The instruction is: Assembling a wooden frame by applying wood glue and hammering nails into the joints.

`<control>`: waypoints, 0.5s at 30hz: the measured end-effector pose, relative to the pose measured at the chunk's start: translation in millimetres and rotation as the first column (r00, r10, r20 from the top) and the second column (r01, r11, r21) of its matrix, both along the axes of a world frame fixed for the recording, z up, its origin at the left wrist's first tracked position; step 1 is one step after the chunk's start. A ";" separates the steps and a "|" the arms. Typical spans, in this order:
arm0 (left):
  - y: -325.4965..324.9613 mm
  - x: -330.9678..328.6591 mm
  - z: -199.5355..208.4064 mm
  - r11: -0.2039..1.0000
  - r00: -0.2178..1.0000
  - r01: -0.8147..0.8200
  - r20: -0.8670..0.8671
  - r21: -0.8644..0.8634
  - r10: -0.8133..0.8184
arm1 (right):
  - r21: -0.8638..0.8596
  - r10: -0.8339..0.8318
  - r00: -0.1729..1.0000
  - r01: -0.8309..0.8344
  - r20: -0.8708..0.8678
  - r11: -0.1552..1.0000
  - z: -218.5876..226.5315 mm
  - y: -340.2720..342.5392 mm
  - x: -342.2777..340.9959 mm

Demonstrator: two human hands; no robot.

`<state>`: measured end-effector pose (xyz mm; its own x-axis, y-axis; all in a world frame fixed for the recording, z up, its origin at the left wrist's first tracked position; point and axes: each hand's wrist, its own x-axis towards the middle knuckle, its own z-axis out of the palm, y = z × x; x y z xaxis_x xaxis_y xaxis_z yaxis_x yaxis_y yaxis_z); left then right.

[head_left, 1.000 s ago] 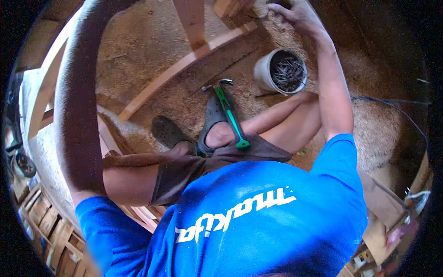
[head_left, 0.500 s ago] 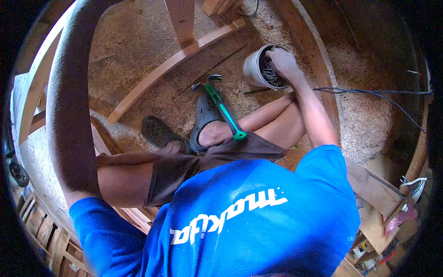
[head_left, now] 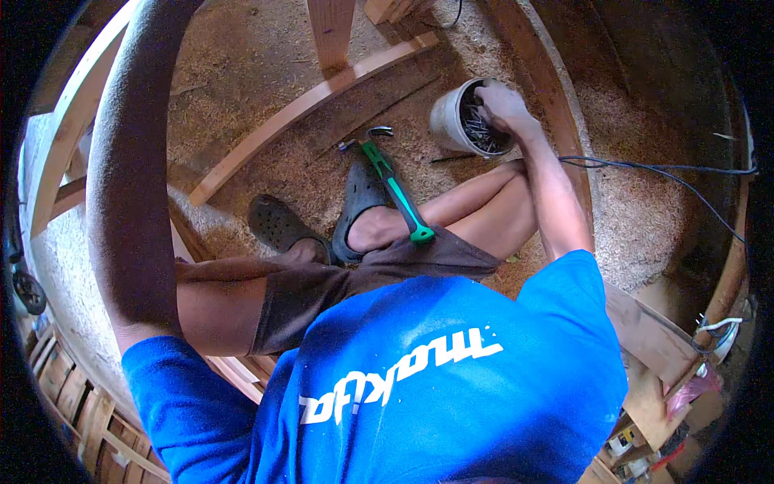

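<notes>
My right hand [head_left: 504, 110] reaches over the far rim of a white bucket [head_left: 446, 121], which is tipped on its side toward me. Its fingers are curled in at the mouth, and their tips are hidden, so what they pinch does not show. Many loose nails [head_left: 482, 135] lie inside the bucket. My left arm [head_left: 133, 177] stretches up along the left side, and its hand is beyond the top of the picture. A green and black claw hammer [head_left: 397, 192] lies against my dark clog and the edge of my shorts, touched by neither hand.
A curved wooden batten [head_left: 274, 129] crosses the floor beyond my feet, with an upright post [head_left: 330, 32] against it. Sawdust covers the floor. A black cable [head_left: 645, 166] runs off to the right. Boards [head_left: 649, 331] lie at my lower right.
My right hand stays at the bucket, its fingers shifting slightly among the nails. The whole view has shifted a little. The hammer still lies on my leg and clog.
</notes>
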<state>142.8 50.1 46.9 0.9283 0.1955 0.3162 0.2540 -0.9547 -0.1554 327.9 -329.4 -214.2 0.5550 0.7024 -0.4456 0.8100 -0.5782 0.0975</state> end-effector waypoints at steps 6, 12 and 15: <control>1.2 0.8 1.1 1.000 1.000 0.028 0.010 -0.005 -0.028 | 0.236 -0.136 0.969 0.184 -0.208 0.954 31.9 -28.5 33.8; 25.0 11.9 -12.3 0.999 1.000 -0.009 -0.031 -0.033 0.008 | 0.484 -0.202 0.962 0.266 -0.183 0.833 31.2 -39.2 22.7; 34.5 28.6 -21.2 0.998 0.998 -0.064 -0.020 0.026 0.064 | 0.432 -0.273 0.942 0.331 -0.193 0.839 14.5 -32.6 15.0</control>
